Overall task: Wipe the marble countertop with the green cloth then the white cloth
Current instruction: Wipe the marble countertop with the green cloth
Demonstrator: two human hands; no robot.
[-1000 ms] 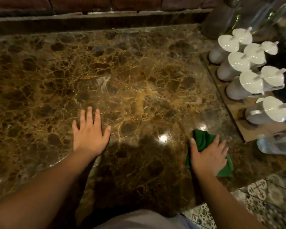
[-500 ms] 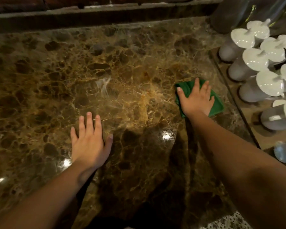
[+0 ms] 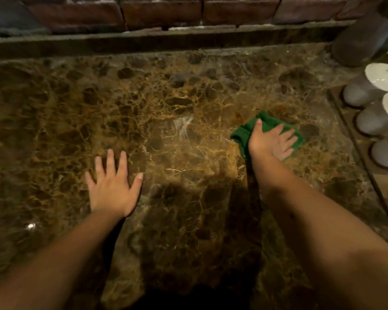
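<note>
The brown marble countertop [image 3: 166, 97] fills the view. My right hand [image 3: 271, 143] lies palm down on the folded green cloth [image 3: 242, 136], pressing it onto the marble right of centre. Green fabric shows beyond my fingertips and beside my thumb. My left hand [image 3: 112, 189] rests flat on the bare marble at lower left, fingers spread, holding nothing. A pale smear [image 3: 183, 126] marks the stone between the two hands. No white cloth is in view.
White lidded containers [image 3: 372, 121] stand on a wooden tray [image 3: 354, 148] along the right edge. A dark jar [image 3: 363, 39] stands at the back right. A raised stone ledge [image 3: 166, 41] and a brick wall [image 3: 166, 12] bound the far side.
My right hand has slid the green cloth from the near right edge up and away across the marble, toward the middle right. My left hand has stayed planted.
</note>
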